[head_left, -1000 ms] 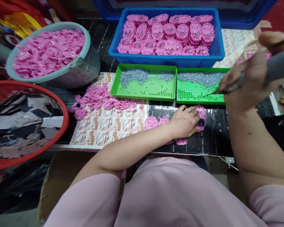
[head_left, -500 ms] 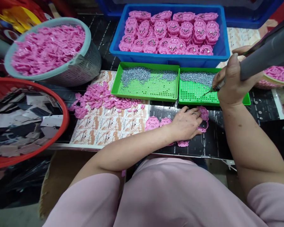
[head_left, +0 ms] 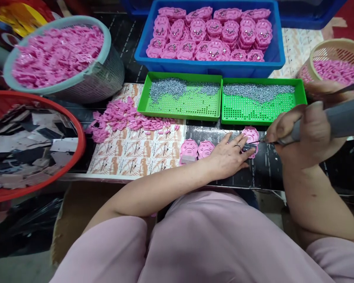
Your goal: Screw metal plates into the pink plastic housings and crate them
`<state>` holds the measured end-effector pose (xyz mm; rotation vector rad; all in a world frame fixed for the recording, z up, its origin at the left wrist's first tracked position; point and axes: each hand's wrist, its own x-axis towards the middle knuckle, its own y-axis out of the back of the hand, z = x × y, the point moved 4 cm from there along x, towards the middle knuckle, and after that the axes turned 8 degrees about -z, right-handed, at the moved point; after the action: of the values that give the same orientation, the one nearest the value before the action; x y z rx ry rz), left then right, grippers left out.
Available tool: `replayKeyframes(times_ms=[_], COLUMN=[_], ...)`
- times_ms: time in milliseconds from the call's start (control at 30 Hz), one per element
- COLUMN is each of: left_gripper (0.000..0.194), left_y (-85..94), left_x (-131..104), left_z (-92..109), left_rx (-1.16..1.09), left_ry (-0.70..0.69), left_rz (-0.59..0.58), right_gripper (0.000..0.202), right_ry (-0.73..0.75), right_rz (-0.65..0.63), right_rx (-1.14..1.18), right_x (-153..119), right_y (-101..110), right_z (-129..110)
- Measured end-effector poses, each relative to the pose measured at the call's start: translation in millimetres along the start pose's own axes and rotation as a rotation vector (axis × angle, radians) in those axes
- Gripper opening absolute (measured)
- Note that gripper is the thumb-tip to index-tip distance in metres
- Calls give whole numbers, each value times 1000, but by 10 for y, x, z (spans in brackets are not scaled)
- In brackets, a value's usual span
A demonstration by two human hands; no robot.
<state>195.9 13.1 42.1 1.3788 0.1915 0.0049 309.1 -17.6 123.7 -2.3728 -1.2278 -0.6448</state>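
Note:
My right hand (head_left: pixel 303 131) is wrapped round a grey electric screwdriver (head_left: pixel 346 120), its thin tip pointing left at a pink plastic part (head_left: pixel 250 135). My left hand (head_left: pixel 230 156) lies palm down with fingers spread, its fingertips at the left side of that part. A small dark piece lies on the part near the fingers. Two more pink parts, one at the far left (head_left: pixel 189 148) and one beside it (head_left: pixel 205 148), rest to the left of my left wrist. Behind are two green trays of small screws, left (head_left: pixel 184 110) and right (head_left: pixel 250 114).
A blue bin (head_left: pixel 209 69) of stacked pink parts stands at the back. Left are a grey-green basket (head_left: pixel 85 84) and a red basket (head_left: pixel 81 145). Loose pink pieces (head_left: pixel 120 114) lie on patterned sheets. A beige basket (head_left: pixel 318 47) is at the right.
My right hand has brought the screwdriver down from the right green tray to the pink part. A dark piece now shows by my left fingers. The view has shifted slightly.

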Motion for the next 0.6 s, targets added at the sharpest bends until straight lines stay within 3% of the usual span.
replayKeyframes(times_ms=[267, 500, 600], left_gripper=[49, 47, 47], left_y=[-6, 14, 20], left_x=[13, 24, 26], left_z=[-16, -19, -25], left_rx=[-27, -30, -16], left_ry=[7, -20, -13], left_rz=[-21, -14, -1], right_gripper=[18, 17, 13], right_ry=[-9, -33, -46], right_rz=[-89, -68, -135], right_rx=[-25, -75, -71], right_x=[-57, -80, -97], right_y=[-58, -47, -89], right_z=[121, 151, 209])
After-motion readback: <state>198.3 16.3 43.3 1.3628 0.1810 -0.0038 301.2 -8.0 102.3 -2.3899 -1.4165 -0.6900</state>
